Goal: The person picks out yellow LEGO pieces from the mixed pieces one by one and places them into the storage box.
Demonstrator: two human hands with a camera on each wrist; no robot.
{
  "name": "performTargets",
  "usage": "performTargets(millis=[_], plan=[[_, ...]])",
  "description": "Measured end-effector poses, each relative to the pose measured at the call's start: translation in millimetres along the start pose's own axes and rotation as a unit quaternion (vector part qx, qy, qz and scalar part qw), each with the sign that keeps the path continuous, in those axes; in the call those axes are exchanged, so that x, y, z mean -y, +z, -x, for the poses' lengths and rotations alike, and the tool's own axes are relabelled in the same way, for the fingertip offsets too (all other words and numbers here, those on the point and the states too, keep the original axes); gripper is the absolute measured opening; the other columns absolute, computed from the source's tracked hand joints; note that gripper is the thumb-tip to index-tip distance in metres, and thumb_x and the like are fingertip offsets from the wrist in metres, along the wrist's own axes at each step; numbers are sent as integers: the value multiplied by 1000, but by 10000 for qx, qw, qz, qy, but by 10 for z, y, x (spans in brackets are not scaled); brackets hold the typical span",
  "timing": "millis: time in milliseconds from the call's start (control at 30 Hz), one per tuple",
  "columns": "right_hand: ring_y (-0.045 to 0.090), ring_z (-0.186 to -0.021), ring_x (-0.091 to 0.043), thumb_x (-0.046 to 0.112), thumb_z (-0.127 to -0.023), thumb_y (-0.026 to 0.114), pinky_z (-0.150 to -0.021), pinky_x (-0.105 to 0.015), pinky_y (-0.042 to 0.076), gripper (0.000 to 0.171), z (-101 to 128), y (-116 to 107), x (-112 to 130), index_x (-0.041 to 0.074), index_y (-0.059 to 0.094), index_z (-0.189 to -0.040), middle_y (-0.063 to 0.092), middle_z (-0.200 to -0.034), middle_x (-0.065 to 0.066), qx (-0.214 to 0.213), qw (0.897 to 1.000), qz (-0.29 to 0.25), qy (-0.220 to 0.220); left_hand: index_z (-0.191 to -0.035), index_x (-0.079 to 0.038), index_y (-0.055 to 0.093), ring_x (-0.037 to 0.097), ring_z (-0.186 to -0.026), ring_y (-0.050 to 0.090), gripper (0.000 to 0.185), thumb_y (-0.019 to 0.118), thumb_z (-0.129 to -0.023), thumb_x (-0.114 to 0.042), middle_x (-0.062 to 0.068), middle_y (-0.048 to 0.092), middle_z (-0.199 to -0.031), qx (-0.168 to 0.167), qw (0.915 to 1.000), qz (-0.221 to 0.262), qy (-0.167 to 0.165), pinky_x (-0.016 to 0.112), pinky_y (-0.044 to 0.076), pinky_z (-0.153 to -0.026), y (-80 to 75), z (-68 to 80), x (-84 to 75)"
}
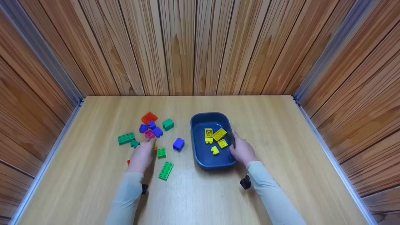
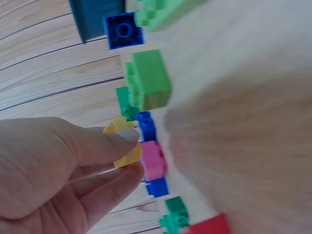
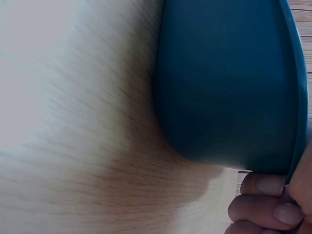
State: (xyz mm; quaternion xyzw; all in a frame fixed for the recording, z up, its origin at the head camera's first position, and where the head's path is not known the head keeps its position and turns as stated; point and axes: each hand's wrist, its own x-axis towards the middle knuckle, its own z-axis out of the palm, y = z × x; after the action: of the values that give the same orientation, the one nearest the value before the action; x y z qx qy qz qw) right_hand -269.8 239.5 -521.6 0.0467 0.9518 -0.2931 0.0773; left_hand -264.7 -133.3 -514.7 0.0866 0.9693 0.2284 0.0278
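Between thumb and fingers, my left hand [image 1: 142, 156] pinches a yellow toy brick [image 2: 127, 155], close to a pink brick [image 2: 153, 160] and several blue ones. From above, that yellow brick is mostly hidden by the hand. My right hand [image 1: 243, 149] grips the right rim of a dark blue tray [image 1: 200, 161], its thumb on the inner side and fingers curled outside, as the right wrist view shows. Inside the tray lie several yellow bricks [image 1: 219, 134], apart from the left hand.
Around the left hand are green bricks [image 1: 166, 170], a blue brick [image 1: 178, 144] and a red brick [image 1: 149, 117]. Another red piece [image 1: 128, 162] is partly covered by the left hand. Wooden walls [image 1: 181, 47] enclose the table [image 1: 265, 112] at the back and sides.
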Motion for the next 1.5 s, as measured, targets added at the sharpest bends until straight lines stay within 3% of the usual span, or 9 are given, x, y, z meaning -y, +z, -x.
performTargets(millis=[433,800,1067,1333,1500], plan=[[58,-92,-27,18,-96,52,-87,-42,51,65,-6,2,7,7,21,-152,53,-132,-21,104,9999,-3,120,-141,-6,44,41,-125,45,53,63,-92,-9,20,43,-142,171,9992,343,-89,53,40,-99,-110,-134,-319],[60,-90,-27,17,-95,54,-88,-44,51,64,-3,24,1,5,25,-150,57,-126,-22,-56,9999,132,27,-139,-8,47,37,-120,51,51,63,-91,-3,19,45,-139,359,9985,374,187,49,46,-94,-83,-350,-621],[59,-88,-26,18,-95,55,-86,-44,51,64,-2,11,13,6,26,-150,58,-123,-21,-98,9997,194,65,-134,-8,53,32,-110,58,47,66,-89,-4,17,53,-132,162,9989,70,438,44,50,-90,-69,-515,-902],[59,-88,-26,19,-96,54,-86,-42,52,64,-2,24,9,8,24,-151,57,-125,-18,-42,9998,55,174,-137,-10,51,30,-116,56,44,59,-94,-7,15,52,-135,106,9970,170,752,44,47,-94,-59,-575,-1187],[59,-88,-25,18,-96,54,-85,-42,52,63,1,21,7,9,25,-151,57,-126,-18,-54,9999,-21,138,-137,-10,51,30,-116,56,45,62,-93,-6,15,52,-135,114,9949,232,973,42,48,-94,-14,-615,-1346]])
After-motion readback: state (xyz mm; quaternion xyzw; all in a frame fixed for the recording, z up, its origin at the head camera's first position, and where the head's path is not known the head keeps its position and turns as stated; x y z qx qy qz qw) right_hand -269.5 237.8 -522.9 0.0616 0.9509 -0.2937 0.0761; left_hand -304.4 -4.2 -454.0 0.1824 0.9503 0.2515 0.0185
